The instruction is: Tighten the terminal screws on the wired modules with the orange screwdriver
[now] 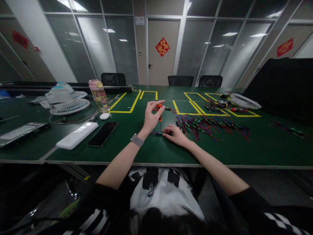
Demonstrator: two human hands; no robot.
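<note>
Driving a screw by the look of it: gripping orange-handled screwdriver point(159, 110) in left hand point(150, 118), fingers wrapped on the handle with index raised over the cap, shaft near upright, tip down on small green board point(159, 133). Pinning that board flat on the desk point(146, 151) with right hand point(176, 134), fingers together and pressed on its right end; pinch vs flat press too small to tell. Board location: near the front desk edge, straight ahead of the torso, thin coloured leads trailing off it. To do it well: hold shaft square to the board, no lean, else likely cam-out and a slip toward the right fingertips sitting just beside the tip. Seat the tip with light downward pressure first, then twist from the fingertips, not the wrist. Park right fingertips on the board edge, clear of the tip path and off the leads. Stop at snug; probably a small thread, easy to strip. Mind the pile of wired boards point(210, 125) just right of the work, leads near enough to snag the right hand. No interference expected from phone point(102, 133), white power bank point(77, 134), bottle point(99, 95) or desk fan point(69, 106), all well off to the left
</note>
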